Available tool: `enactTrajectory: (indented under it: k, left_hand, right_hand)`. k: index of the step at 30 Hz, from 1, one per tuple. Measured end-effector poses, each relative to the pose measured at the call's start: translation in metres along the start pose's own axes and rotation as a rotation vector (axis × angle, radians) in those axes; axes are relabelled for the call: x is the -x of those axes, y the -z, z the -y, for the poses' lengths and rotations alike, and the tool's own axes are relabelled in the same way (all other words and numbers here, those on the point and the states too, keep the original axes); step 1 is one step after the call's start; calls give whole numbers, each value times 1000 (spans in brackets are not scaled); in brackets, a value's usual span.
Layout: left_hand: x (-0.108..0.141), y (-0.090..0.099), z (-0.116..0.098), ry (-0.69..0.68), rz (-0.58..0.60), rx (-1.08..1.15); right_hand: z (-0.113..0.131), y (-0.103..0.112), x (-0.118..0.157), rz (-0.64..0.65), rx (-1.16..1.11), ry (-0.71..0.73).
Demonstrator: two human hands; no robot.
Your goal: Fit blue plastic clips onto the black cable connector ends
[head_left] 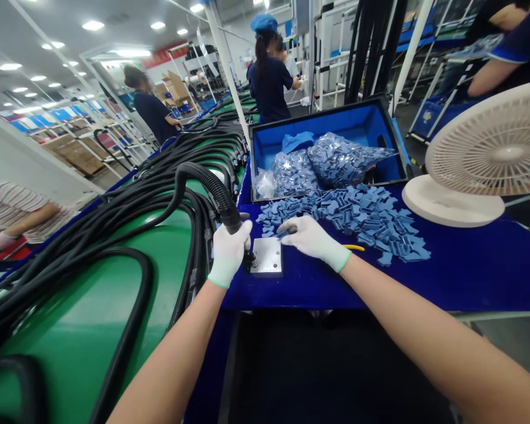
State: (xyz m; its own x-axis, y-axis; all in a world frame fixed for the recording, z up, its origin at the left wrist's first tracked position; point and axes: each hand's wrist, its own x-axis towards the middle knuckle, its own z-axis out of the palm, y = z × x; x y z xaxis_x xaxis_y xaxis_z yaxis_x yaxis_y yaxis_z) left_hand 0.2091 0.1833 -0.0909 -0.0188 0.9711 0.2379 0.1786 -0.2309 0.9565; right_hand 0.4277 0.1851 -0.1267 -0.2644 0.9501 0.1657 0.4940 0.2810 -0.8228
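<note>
One left hand (pixel 229 250) grips one black hose (pixel 209 185) (ribbed); one right hand (pixel 311 235) pinches something small.

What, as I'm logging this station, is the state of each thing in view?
Left hand, closed around ribbed hose.
Right hand, pinching a small piece.
Ribbed hose, bent.
Blue bin, open, partly filled.
Plastic bags, filled.
Blue pieces, loosely heaped.
Metal block, lying flat.
Fan, standing; running or not unclear.
Black hoses, curved.

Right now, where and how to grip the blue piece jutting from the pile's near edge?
Pinch the blue piece by its near end, from the wearer's side: probably easiest, since that end juts out while the pile crowds its far side.
</note>
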Motion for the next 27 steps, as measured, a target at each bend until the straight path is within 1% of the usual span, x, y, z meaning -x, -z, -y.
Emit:
enactTrajectory:
  k: [2,4,7,10,13,17,19,20,21,22,23,25,26,27]
  left_hand:
    - [-4,4,0,1,28,-27]
    - [-7,9,0,-3,28,-62]
    - [-10,13,3,-1,15,-98]
    - [-12,14,9,7,15,-100]
    - [-13,13,14,12,40,-70]
    - [-11,7,10,-10,91,-37]
    - [-8,10,6,-24,102,-41]
    - [-5,17,5,-30,94,-46]
    - [-2,28,5,-34,68,-51]
    - [3,43,7,-36,29,-52]
    - [9,64,10,-31,-31,-70]
    - [28,115,19,35,-174,-219]
    - [42,144,23,99,-252,-357]
    - [57,172,27,195,-295,-534]
  right_hand:
    - [19,-9,0,43,-32,66]
    - [34,-18,-2,71,-47,113]
    - [48,-29,-8,122,-54,138]
    - [50,-38,-15,194,-54,124]
    - [44,-44,-23,256,-62,101]
    - [36,-44,-30,289,-52,61]
    - [35,-40,-30,288,-37,55]
    - [35,-38,-29,290,-31,58]
    - [36,-36,-27,296,-30,64]
    - [36,-35,-26,307,-35,74]
    - [36,-33,-24,319,-46,88]
    - [34,-30,-20,339,-80,116]
    - [32,-29,-20,347,-92,127]
    - [30,-29,-19,351,-95,134]
